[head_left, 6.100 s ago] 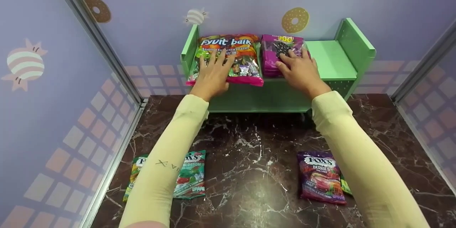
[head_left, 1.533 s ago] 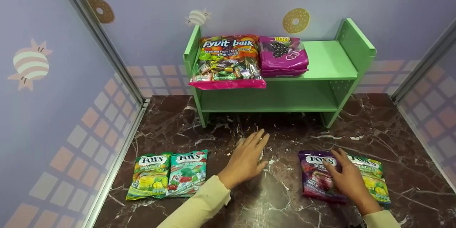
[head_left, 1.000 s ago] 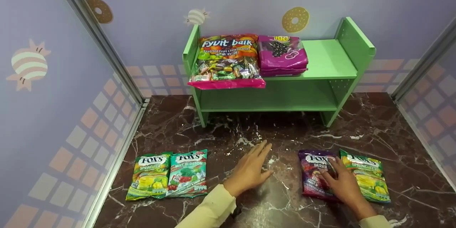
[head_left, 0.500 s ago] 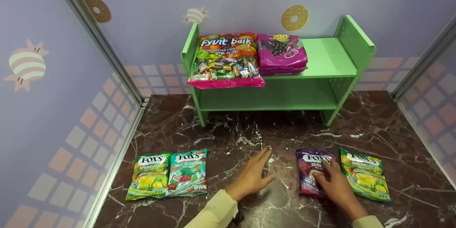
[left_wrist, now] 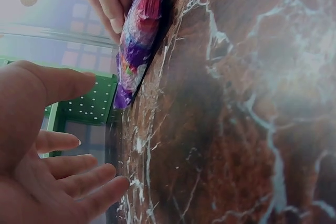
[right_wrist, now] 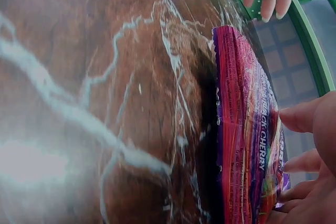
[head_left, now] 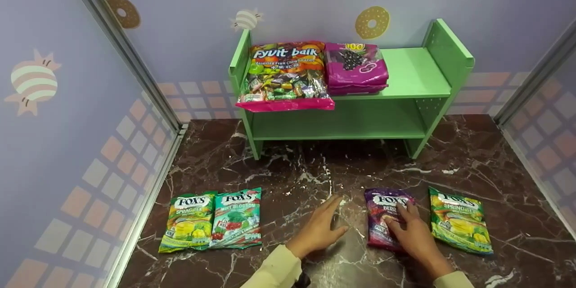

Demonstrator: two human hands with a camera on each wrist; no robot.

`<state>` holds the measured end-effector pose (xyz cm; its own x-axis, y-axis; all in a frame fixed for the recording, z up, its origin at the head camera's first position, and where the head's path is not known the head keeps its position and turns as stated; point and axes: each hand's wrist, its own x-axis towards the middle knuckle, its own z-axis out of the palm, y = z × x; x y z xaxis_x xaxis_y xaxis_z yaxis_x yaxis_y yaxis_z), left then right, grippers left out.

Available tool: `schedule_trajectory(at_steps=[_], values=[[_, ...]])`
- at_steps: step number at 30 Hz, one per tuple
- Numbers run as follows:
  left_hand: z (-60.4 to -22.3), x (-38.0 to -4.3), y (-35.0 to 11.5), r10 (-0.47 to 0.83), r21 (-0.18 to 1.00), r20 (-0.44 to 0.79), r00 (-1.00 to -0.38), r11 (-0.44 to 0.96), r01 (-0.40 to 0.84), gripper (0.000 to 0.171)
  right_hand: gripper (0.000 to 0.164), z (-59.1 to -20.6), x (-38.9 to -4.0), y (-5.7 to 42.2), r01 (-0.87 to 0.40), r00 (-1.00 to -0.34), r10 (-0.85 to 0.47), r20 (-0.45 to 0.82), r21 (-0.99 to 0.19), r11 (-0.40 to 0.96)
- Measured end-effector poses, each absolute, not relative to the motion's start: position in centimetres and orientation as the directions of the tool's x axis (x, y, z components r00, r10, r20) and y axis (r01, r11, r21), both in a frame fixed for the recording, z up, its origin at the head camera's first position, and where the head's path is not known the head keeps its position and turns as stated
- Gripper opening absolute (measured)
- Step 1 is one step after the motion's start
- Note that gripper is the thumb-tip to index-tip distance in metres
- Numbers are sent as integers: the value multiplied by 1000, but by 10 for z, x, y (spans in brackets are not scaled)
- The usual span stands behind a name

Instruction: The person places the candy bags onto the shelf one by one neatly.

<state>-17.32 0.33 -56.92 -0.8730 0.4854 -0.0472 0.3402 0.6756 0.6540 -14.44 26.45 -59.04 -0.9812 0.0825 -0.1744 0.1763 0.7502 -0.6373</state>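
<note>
In the head view my right hand (head_left: 416,236) rests on a purple FOX'S Berries candy bag (head_left: 377,216) lying on the dark marbled surface. The right wrist view has the thumb and fingertips against the upper face of this candy bag (right_wrist: 244,124), not wrapped round it. To its left my left hand (head_left: 317,229) is held with fingers extended and thumb apart, nothing in it. The palm of the left hand (left_wrist: 31,145) faces the purple bag across a gap in the left wrist view. Right of the right hand lies a green-yellow FOX'S Spring Tea bag (head_left: 461,222).
A second Spring Tea bag (head_left: 186,222) and a teal Mint Blossom bag (head_left: 236,218) lie side by side at left. Behind stands a green two-tier shelf (head_left: 337,126) bearing a Fruit candy bag (head_left: 288,76) and a magenta candy bag (head_left: 357,69). Patterned walls (head_left: 301,0) enclose the surface.
Both hands have come down from the bags on the shelf. Over the last second the right hand has slid the Berries bag left, away from the Spring Tea bag. The left hand has drawn slightly nearer.
</note>
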Motion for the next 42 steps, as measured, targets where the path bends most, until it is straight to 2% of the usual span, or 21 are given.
schedule_trajectory(at_steps=[10,18,26,30,33,42], values=[[-574,-167,6,463,683,-90,-882,673,283,77,71,-589,-147,242,165,-985,84,-153,-650,742],[-576,-166,6,466,686,-80,-881,668,290,75,65,-589,-146,236,172,-984,92,-154,-675,717],[-581,-165,11,474,726,-34,-880,616,305,69,54,-585,-141,246,176,-978,200,-54,-726,665],[-581,-164,14,458,728,6,-889,608,318,68,54,-585,-137,255,220,-967,242,-81,-740,636],[-582,-163,16,439,752,11,-898,588,296,66,60,-586,-134,259,262,-958,259,-123,-742,617],[-590,-161,26,390,848,-59,-919,506,160,61,58,-593,-128,263,292,-951,273,-148,-722,627]])
